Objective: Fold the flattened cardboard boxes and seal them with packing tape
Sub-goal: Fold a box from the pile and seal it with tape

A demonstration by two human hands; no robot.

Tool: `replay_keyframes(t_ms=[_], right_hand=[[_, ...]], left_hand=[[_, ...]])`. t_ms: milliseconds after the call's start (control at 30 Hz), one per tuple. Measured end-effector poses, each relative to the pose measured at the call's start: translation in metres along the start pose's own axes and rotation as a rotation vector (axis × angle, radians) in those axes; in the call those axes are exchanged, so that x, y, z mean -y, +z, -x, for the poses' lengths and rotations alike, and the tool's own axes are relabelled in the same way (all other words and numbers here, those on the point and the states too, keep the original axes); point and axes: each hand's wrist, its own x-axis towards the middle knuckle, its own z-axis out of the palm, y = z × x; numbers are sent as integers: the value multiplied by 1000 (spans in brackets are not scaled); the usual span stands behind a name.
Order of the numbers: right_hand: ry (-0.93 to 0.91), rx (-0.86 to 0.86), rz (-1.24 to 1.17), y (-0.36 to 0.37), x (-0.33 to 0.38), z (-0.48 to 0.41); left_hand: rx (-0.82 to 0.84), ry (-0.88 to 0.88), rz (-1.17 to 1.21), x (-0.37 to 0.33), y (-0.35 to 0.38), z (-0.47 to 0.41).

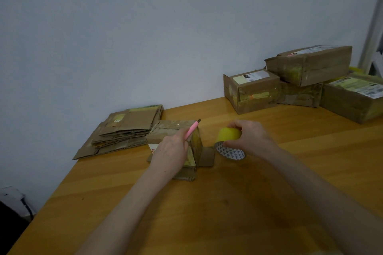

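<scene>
**Cutter Poised Beside the Tape Roll**

The left hand (172,151) is gripping a slim pink utility knife (191,130) over the small brown cardboard box (170,128), which is sitting on the wooden table (207,203). The right hand (248,136) is clutching the yellow packing-tape roll (229,133) just beside it. If the blade slips, it could be nicking those fingers or gouging the cardboard.

Plain pale wall (145,27), wooden table (207,203), dim light

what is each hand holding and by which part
The left hand grips the pink cutter by its rear end; the right hand holds the yellow tape roll round its outer face.
</scene>
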Motion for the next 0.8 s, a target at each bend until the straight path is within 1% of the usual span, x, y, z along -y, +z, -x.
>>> replay_keyframes(t_ms=[100, 167, 267, 467, 567, 667, 800], right_hand=[[-10, 4, 15, 1, 3, 1], [-4, -5, 15, 0, 4, 1], [-4, 1, 20, 0, 6, 2], [19, 14, 41, -1, 8, 3], [26, 15, 44, -2, 9, 3], [25, 16, 53, -1, 11, 3], [-14, 27, 94, -2, 15, 4]], left_hand=[[-7, -5, 24, -2, -6, 1], [-42, 15, 22, -4, -8, 3], [-71, 43, -38, -13, -10, 8], [-46, 10, -195, -22, -1, 10], [-28, -32, -222, -22, 0, 11], [-21, -37, -238, -25, -1, 9], [10, -58, -274, -29, -1, 5]])
